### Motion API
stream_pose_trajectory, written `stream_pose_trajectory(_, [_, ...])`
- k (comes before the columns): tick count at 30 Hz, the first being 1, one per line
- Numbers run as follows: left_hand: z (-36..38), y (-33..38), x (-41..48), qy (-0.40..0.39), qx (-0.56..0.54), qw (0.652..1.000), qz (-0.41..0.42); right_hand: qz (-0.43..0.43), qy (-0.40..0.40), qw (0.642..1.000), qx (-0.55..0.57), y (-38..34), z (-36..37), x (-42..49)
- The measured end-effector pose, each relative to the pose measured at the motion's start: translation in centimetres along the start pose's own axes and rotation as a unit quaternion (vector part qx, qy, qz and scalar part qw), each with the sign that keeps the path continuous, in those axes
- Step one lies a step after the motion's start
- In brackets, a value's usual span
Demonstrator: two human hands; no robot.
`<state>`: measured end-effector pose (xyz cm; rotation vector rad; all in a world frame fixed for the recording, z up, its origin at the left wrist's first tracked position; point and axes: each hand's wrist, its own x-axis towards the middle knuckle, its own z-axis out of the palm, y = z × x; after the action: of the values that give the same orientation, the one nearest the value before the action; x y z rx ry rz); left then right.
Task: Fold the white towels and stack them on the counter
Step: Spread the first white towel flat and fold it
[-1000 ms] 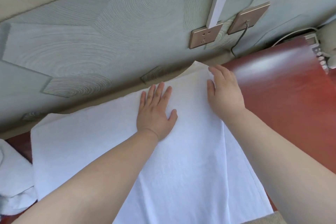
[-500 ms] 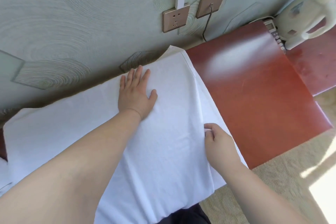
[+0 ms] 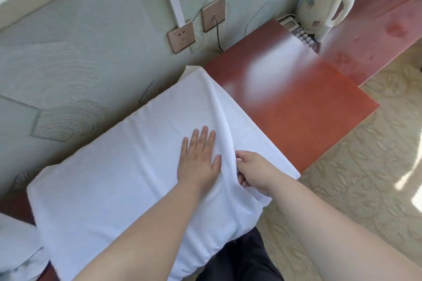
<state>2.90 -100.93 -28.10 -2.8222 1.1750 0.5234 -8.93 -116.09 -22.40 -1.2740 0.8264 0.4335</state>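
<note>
A large white towel [image 3: 118,171] lies spread over the red-brown counter [image 3: 292,102], its near edge hanging off the front. My left hand [image 3: 198,159] presses flat on the towel's right half, fingers straight. Just to its right, my right hand [image 3: 251,172] pinches a raised ridge of the towel near the right edge, lifting a crease that runs back toward the far corner. Another white towel [image 3: 18,248] lies bunched at the lower left.
A white kettle [image 3: 324,0] and a telephone [image 3: 299,32] stand at the counter's back right. Two wall sockets [image 3: 181,36] with a cable sit on the green wall behind. Beige carpet [image 3: 365,166] lies to the right. My dark trousers show below the towel.
My right hand came back from the far corner to the towel's right edge and now pinches up a fold there. My left hand slid nearer, staying flat. The view shifted right.
</note>
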Motion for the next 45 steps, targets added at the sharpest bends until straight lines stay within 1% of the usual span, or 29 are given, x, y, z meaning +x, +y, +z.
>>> stream_pose_trajectory(2, [0.3,-0.3,0.4,0.008,0.004,1.000,0.000,0.011,-0.023,0.999,0.036,0.1,0.1,0.3])
stream_pose_trajectory(5, [0.6,-0.3,0.5,0.018,0.000,1.000,0.007,0.017,-0.037,0.997,0.066,0.5,0.3,0.6])
stream_pose_trajectory(9, [0.7,-0.4,0.4,0.025,-0.004,1.000,0.011,0.005,-0.072,0.991,0.116,1.1,0.2,0.5])
stream_pose_trajectory(11, [0.7,-0.3,0.4,0.025,-0.010,1.000,0.011,-0.006,-0.072,0.989,0.129,1.3,-0.7,0.2])
stream_pose_trajectory(12, [0.7,-0.3,0.4,0.025,-0.012,1.000,0.012,-0.008,-0.052,0.989,0.139,1.3,-1.4,0.0])
stream_pose_trajectory(13, [0.8,-0.2,0.4,0.028,-0.012,0.999,0.014,-0.013,-0.015,0.991,0.135,1.4,-2.3,-0.3])
stream_pose_trajectory(14, [0.8,-0.2,0.4,0.034,-0.009,0.999,0.014,-0.022,0.037,0.994,0.104,1.5,-3.3,-0.5])
stream_pose_trajectory(16, [1.0,-0.3,0.5,0.041,-0.002,0.999,0.016,-0.051,0.136,0.989,-0.010,2.1,-5.6,-1.1])
stream_pose_trajectory(17, [1.1,-0.3,0.5,0.041,0.002,0.999,0.017,-0.062,0.154,0.985,-0.041,2.3,-6.6,-1.3])
stream_pose_trajectory(18, [1.1,-0.4,0.6,0.043,0.006,0.999,0.018,-0.069,0.143,0.986,-0.042,2.4,-7.2,-1.5])
stream_pose_trajectory(20, [1.1,-0.3,0.6,0.043,0.010,0.999,0.017,-0.067,0.081,0.994,-0.020,2.2,-7.7,-1.4])
stream_pose_trajectory(22, [1.1,-0.1,0.5,0.041,0.014,0.999,0.015,-0.062,0.036,0.997,-0.002,2.0,-8.0,-1.2])
stream_pose_trajectory(24, [1.1,-0.1,0.5,0.043,0.015,0.999,0.013,-0.065,0.011,0.998,0.014,2.1,-8.4,-0.8])
stream_pose_trajectory(26, [1.1,-0.2,0.6,0.045,0.012,0.999,0.013,-0.070,0.010,0.996,0.060,2.3,-9.1,-0.6])
stream_pose_trajectory(28, [1.1,-0.3,0.8,0.047,0.012,0.999,0.013,-0.046,-0.009,0.991,0.128,2.4,-9.5,-0.3])
stream_pose_trajectory(29, [1.1,-0.3,0.8,0.046,0.013,0.999,0.014,-0.027,-0.036,0.989,0.142,2.4,-9.6,-0.2])
stream_pose_trajectory(31, [1.2,-0.4,0.8,0.046,0.013,0.999,0.015,-0.010,-0.095,0.987,0.127,2.1,-9.0,-0.2])
stream_pose_trajectory(32, [1.3,-0.4,0.7,0.048,0.012,0.999,0.016,-0.006,-0.107,0.990,0.095,1.9,-8.6,-0.2])
stream_pose_trajectory(35, [1.3,-0.4,0.8,0.054,0.005,0.998,0.017,-0.013,-0.077,0.996,-0.030,1.3,-7.5,-0.1])
stream_pose_trajectory(39, [1.4,-0.5,0.8,0.054,0.005,0.998,0.019,-0.056,-0.061,0.992,-0.097,0.8,-7.1,-0.3])
stream_pose_trajectory(41, [1.4,-0.4,0.8,0.051,0.005,0.999,0.017,-0.068,-0.085,0.992,-0.057,0.9,-6.8,-0.4])
stream_pose_trajectory(43, [1.3,-0.4,0.8,0.049,0.006,0.999,0.016,-0.053,-0.107,0.992,0.028,1.5,-6.5,-0.5])
stream_pose_trajectory(45, [1.3,-0.4,0.8,0.048,0.007,0.999,0.014,-0.037,-0.108,0.990,0.084,2.2,-6.5,-0.6])
